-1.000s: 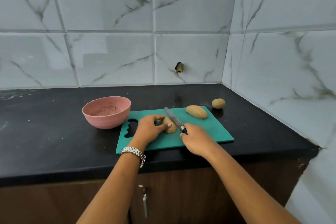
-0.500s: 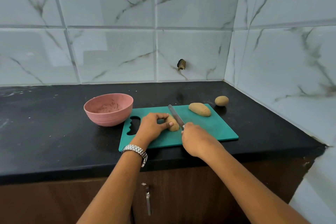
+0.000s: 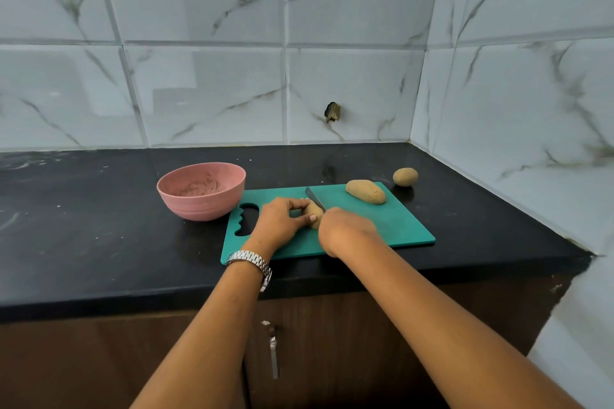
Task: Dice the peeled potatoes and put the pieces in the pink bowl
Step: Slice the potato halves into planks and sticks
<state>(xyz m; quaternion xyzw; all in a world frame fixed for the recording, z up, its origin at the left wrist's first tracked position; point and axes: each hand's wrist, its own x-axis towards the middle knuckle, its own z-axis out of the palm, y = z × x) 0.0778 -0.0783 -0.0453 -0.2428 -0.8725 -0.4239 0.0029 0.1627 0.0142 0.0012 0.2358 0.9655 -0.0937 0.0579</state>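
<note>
Green board [image 3: 392, 226] near the worktop's [image 3: 83, 236] front edge: our left grip [image 3: 279, 222] pinches potato [image 3: 315, 213], our right grip [image 3: 345, 232] curls round knife [image 3: 315, 197]; black worktop stretches left beyond pink bowl [image 3: 199, 199].

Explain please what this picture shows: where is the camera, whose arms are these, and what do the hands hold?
No machine is here: these are a person's bare arms, filmed by a camera worn on the head, looking down. On the black counter lies a green cutting board, with a pink bowl beside its left end. The left hand holds a potato on the board; the right hand grips a knife, its blade against that potato. A second potato lies further back on the board, a third potato on the counter behind it.
</note>
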